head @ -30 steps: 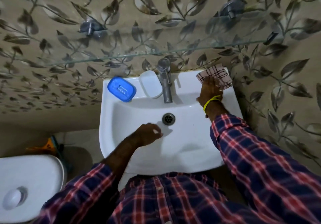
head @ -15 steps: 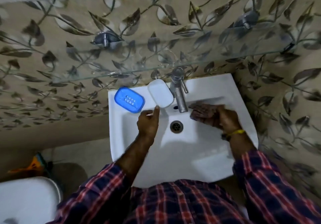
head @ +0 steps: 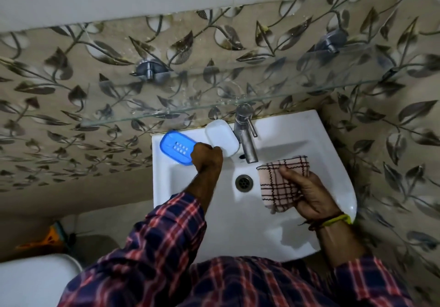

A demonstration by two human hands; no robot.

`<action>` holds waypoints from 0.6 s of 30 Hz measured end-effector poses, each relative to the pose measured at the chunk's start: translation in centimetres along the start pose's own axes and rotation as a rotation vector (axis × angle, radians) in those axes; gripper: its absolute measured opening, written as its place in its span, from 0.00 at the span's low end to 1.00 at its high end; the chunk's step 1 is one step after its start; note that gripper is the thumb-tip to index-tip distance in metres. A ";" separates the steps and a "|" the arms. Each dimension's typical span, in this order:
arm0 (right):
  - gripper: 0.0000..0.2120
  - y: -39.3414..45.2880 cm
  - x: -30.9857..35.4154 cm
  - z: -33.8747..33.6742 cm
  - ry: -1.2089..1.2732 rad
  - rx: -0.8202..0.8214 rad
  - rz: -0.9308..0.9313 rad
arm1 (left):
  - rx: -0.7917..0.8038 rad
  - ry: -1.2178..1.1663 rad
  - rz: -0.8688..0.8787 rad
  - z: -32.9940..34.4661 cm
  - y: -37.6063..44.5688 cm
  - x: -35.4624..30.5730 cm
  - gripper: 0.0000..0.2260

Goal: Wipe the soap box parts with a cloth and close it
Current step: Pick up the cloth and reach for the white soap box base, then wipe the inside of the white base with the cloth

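Note:
The soap box lies in two parts on the back rim of the white sink (head: 333,164): a blue slotted part (head: 175,147) at the left and a white part (head: 221,137) beside the tap. My left hand (head: 206,158) reaches between them with curled fingers. It covers the blue part's right end and touches the white part's near corner; what it holds is hidden. Over the basin to the right, my right hand (head: 312,194) grips a folded checked cloth (head: 278,183).
A steel tap (head: 245,137) stands at the back middle of the sink, with the drain (head: 243,182) below it. A glass shelf (head: 214,106) juts from the leaf-patterned wall just above the soap box parts. A white toilet tank (head: 31,280) is at lower left.
My right hand lifted the cloth from the sink's back right corner and brought it over the basin. My left hand rose from the basin to the soap box parts.

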State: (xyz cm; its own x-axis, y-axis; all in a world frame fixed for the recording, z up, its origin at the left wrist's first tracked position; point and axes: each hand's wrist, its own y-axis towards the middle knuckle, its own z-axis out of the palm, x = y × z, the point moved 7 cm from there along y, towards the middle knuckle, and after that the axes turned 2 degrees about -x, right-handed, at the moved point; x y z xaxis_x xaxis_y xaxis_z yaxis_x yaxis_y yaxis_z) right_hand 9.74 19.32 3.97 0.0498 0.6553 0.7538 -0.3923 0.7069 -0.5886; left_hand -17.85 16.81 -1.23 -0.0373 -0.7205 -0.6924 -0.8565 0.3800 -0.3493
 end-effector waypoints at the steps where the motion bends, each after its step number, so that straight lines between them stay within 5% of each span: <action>1: 0.17 -0.1 0.2 0.2 -0.008 0.001 -0.005 | -0.007 0.000 0.001 -0.2 -0.3 -0.2 0.08; 11: 0.05 -1.7 6.8 3.3 -0.191 0.022 -0.364 | -0.024 -0.199 0.296 -6.6 -8.9 -0.4 0.09; 15: 0.09 -2.5 7.3 5.4 -0.212 0.094 -0.320 | 0.213 -0.443 0.278 -6.9 -13.4 -0.6 0.02; 18: 0.10 -2.9 7.2 6.1 -0.205 0.151 -0.285 | 0.482 -0.664 0.135 -6.1 -15.9 -1.0 0.09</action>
State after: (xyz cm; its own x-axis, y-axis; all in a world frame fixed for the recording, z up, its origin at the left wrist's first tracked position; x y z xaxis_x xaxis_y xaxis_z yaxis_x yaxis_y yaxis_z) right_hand 5.60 20.32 12.90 -0.0027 0.3606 0.9327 -0.5205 0.7959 -0.3092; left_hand -7.36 7.97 8.89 0.3168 -0.2158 -0.9236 -0.5467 0.7542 -0.3638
